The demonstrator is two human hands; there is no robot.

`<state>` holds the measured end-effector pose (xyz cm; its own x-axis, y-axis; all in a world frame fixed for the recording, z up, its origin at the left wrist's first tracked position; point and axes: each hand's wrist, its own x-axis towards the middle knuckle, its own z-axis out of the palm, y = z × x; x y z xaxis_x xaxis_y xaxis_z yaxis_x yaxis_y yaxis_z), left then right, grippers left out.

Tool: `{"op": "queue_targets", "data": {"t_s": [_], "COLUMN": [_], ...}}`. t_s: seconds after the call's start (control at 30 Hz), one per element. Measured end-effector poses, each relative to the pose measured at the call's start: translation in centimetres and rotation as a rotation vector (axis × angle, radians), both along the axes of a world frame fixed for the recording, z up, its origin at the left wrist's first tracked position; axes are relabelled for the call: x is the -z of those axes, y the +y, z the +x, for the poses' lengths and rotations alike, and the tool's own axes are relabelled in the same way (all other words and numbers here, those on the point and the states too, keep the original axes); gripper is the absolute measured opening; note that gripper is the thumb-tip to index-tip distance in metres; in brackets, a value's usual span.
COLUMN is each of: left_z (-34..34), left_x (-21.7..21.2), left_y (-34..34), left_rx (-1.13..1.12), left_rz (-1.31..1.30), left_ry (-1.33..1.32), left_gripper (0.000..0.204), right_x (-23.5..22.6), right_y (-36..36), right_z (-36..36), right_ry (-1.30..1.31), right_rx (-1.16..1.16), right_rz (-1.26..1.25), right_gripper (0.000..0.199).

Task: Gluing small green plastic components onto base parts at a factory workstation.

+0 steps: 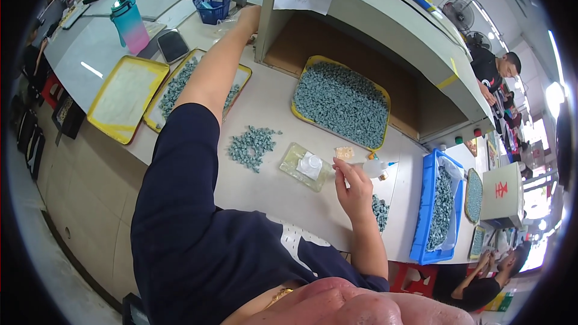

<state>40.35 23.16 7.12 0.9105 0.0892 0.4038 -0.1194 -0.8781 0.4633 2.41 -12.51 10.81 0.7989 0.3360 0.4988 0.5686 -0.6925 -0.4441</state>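
Note:
My left hand (248, 17) is stretched far out across the bench, next to the left wall of a grey box-shaped hood (385, 18); whether it holds anything cannot be told. My right hand (354, 185) is raised over the bench edge, fingers pinched on a small clear item. Just ahead of it lie a small clear bottle (376, 169), a clear shallow dish (304, 166) holding a white piece, and a tiny tan piece (344, 153). A loose pile of small grey-green parts (251, 146) lies left of the dish.
A yellow tray (342, 101) heaped with grey-green parts sits under the hood. Two more yellow trays (126, 97) (174, 87) lie left. A blue bin (435, 207) of parts stands right. A teal-pink bottle (130, 23), a blue basket (212, 5) and other people are around.

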Motion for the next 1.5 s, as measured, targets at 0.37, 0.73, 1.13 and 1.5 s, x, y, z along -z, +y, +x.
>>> {"op": "queue_targets", "data": {"t_s": [0.37,0.73,1.13,1.5], "left_z": [-3.8,-28.3,-36.7,-34.7], "left_x": [-3.3,-9.3,-1.8,0.9], "left_y": [4.2,-2.8,-18.4,-16.7], "left_rx": [-0.022,0.38,0.752,0.478], "left_rz": [-0.082,-0.754,-1.026,-1.0], "left_ry": [-0.222,0.203,0.519,0.218], "left_gripper": [0.02,0.014,0.014,0.022], "right_x": [-0.3,-0.7,2.7,4.0], "right_y": [-1.3,0.2,-1.2,-4.5], "right_z": [-0.6,-1.4,-3.0,-1.6], "right_ry": [0.018,0.103,0.439,0.155], "right_rx": [-0.027,-0.079,0.004,0.044], "right_rz": [0.037,0.253,0.286,0.103], "right_gripper": [0.027,0.036,0.043,0.039]}}
